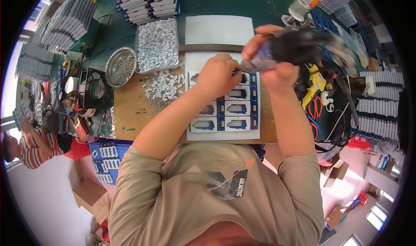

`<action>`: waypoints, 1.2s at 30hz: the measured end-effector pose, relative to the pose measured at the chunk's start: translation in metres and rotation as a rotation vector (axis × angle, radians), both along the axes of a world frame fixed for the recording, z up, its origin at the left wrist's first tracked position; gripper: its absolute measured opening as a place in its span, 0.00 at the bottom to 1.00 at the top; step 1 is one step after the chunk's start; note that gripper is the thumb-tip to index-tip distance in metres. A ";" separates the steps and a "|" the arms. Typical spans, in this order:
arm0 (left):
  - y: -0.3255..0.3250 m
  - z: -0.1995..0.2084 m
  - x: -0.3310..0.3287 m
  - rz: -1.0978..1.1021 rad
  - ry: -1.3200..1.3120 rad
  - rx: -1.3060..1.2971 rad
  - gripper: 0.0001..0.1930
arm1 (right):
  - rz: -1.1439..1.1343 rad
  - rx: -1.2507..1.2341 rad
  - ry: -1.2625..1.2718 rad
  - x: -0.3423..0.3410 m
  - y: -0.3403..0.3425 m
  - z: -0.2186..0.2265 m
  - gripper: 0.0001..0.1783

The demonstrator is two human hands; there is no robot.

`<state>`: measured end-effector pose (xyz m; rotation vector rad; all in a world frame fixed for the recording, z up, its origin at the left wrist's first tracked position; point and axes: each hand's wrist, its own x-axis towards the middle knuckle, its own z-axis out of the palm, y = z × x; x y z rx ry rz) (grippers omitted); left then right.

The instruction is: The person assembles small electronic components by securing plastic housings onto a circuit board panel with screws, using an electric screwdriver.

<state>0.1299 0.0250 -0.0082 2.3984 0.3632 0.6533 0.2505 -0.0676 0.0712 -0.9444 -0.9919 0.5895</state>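
My right hand (277, 72) is wrapped round a dark electric screwdriver (299, 46), blurred by motion, its nose pointing left. Close to that nose, my left hand (219, 75) has its fingers pinched together; what they hold is too small to make out. Both hands are over the far end of a panel of blue circuit boards (221, 121), which carries white rectangular plastic frames (238, 108) in two columns. Under the panel lies a white board (223, 136). My left hand and forearm cover part of the panel's left column.
To the left are loose small white plastic parts (162, 85), a bin heaped with more (157, 44) and a metal bowl of screws (121, 67). A yellow glue gun (315, 85) and orange-handled scissors (317, 107) lie right. Another person (37, 144) sits far left.
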 end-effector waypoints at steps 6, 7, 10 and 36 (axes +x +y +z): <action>0.021 0.025 -0.046 0.094 -0.037 0.068 0.07 | -0.117 0.070 -0.034 0.029 -0.040 -0.014 0.58; 0.028 0.028 -0.060 0.145 -0.023 0.096 0.06 | -0.153 0.068 -0.053 0.034 -0.050 -0.019 0.57; 0.043 0.027 -0.102 0.265 0.068 0.045 0.05 | -0.136 0.016 -0.024 0.044 -0.076 -0.034 0.56; 0.031 0.031 -0.111 0.332 0.218 0.132 0.04 | -0.267 -0.069 0.053 0.032 -0.088 -0.040 0.57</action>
